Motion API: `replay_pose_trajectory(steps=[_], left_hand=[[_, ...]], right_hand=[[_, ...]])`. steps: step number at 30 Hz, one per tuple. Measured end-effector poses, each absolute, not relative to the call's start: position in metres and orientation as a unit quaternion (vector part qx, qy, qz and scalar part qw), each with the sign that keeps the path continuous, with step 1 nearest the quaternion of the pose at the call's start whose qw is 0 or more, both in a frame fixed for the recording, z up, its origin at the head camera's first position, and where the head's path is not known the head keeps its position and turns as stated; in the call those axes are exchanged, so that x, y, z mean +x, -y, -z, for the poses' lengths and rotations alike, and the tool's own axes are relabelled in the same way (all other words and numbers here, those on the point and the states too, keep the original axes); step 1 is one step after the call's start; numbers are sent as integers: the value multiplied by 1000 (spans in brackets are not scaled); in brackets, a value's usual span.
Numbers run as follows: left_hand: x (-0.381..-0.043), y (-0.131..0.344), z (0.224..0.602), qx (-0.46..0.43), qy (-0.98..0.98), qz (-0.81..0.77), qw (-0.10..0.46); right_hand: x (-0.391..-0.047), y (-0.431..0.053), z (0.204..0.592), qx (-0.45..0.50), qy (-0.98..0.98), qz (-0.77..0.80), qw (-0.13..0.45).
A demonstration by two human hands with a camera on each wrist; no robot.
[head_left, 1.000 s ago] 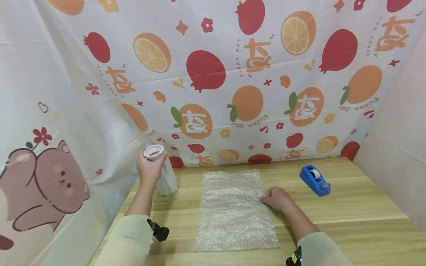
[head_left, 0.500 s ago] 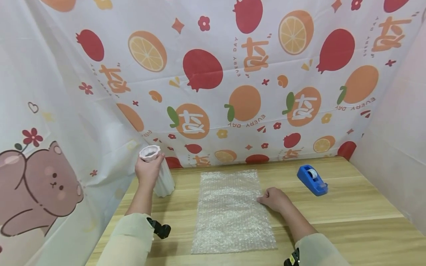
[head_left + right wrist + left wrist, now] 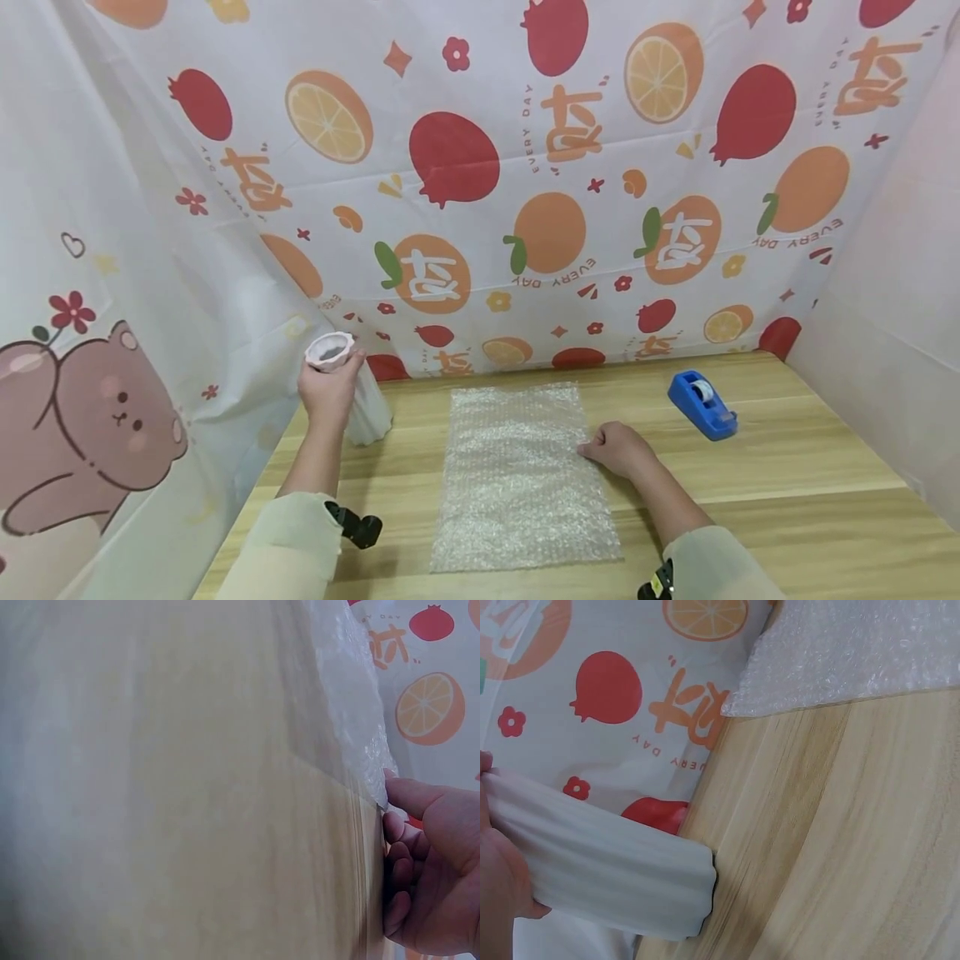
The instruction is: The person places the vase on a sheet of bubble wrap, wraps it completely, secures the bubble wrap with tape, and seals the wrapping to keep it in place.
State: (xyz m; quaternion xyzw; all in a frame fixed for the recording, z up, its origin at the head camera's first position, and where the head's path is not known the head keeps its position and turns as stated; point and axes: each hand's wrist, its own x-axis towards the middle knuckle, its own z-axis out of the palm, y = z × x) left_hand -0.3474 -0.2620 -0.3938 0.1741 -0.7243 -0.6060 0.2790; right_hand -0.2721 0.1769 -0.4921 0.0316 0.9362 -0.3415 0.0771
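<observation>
A tall white vase [image 3: 367, 408] with fluted sides and a scalloped mouth is at the left of the table. My left hand [image 3: 326, 392] grips it just below the rim. In the left wrist view the vase's base [image 3: 697, 892] meets the wooden surface. A sheet of bubble wrap [image 3: 521, 483] lies flat in the middle of the table. At its right edge is my right hand [image 3: 621, 450], thumb and forefinger pinching the film, the other fingers curled. The right wrist view shows the bubble wrap [image 3: 352, 712] reaching the fingertips.
A blue tape dispenser [image 3: 702, 406] with a roll of clear tape stands on the right of the wooden table [image 3: 810, 450]. A fruit-print curtain [image 3: 480, 225] hangs along the back edge, and a bear-print sheet [image 3: 127, 400] covers the left side.
The head view has shifted slightly, so the scene sits a little further left. My left hand and the vase's mouth have tipped slightly left. My right hand keeps its place on the bubble wrap.
</observation>
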Motion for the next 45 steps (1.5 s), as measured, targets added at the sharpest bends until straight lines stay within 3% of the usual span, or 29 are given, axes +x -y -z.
replay_pose_trajectory(steps=[19, 25, 45], left_hand=[[-324, 273, 398, 241, 477, 788, 304], [-318, 272, 402, 227, 339, 862, 301], [-293, 225, 416, 114, 181, 973, 91]], right_hand=[[-272, -178, 495, 31, -937, 338, 75], [-272, -177, 496, 31, -938, 338, 68], [-270, -183, 497, 22, -918, 391, 57]])
